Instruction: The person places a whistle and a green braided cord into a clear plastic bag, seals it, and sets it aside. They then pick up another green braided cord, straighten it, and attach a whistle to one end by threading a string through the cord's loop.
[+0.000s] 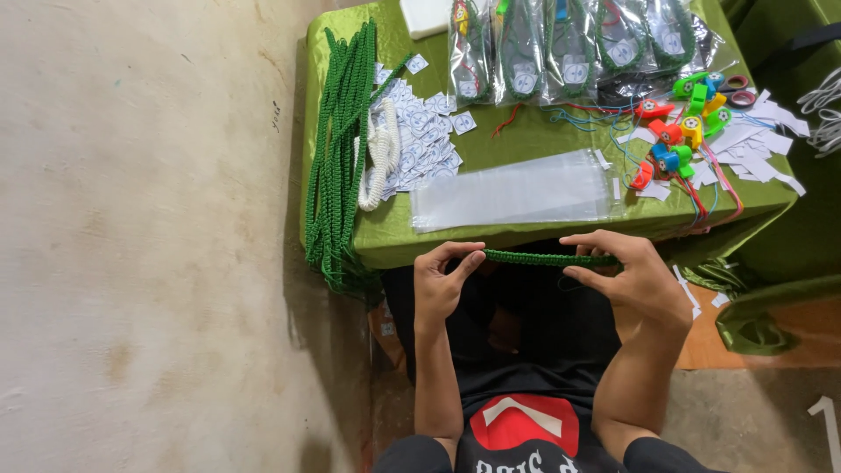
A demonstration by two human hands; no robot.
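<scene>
I hold a short green braided cord level between both hands, just below the front edge of the green-clothed table. My left hand pinches its left end between thumb and fingers. My right hand grips its right end, fingers curled over it. A stack of clear plastic sleeves lies on the table right above my hands.
A bundle of long green braided cords drapes over the table's left edge beside a white cord and small white paper tags. Packed bags line the back. Coloured plastic whistles and paper scraps lie right. Bare concrete floor lies left.
</scene>
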